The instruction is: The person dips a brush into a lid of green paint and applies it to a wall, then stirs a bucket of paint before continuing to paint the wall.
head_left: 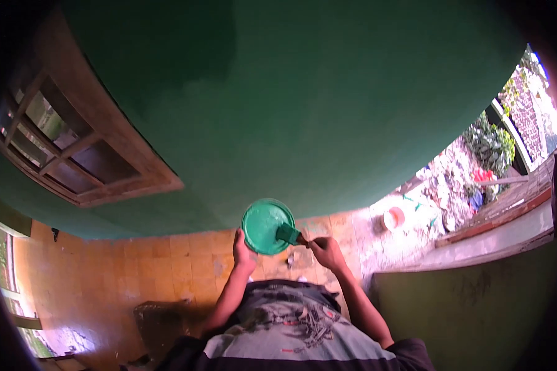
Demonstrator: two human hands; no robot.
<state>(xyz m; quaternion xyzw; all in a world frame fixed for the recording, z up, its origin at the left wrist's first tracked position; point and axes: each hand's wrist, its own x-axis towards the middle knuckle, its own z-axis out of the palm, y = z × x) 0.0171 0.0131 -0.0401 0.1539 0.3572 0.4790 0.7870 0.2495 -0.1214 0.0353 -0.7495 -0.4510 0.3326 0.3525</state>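
Note:
My left hand (244,252) grips the side of a round paint container (246,226) in front of my chest. Green paint covers its inside. A paintbrush (288,234) with green-coated bristles rests over the container's right rim, its head tilted in toward the paint. Its short brown handle is pinched in the fingers of my right hand (326,252). Ahead of me rises a green wall (328,123), with a darker green patch at its upper left.
A wood-framed window (114,167) is set in the wall on the left. Orange floor tiles (117,266) lie below. A whitish bucket (393,217) stands to the right, near rubble and plants (489,139). A low green wall (470,309) is at my right. A dark boxy object (164,324) sits behind my left arm.

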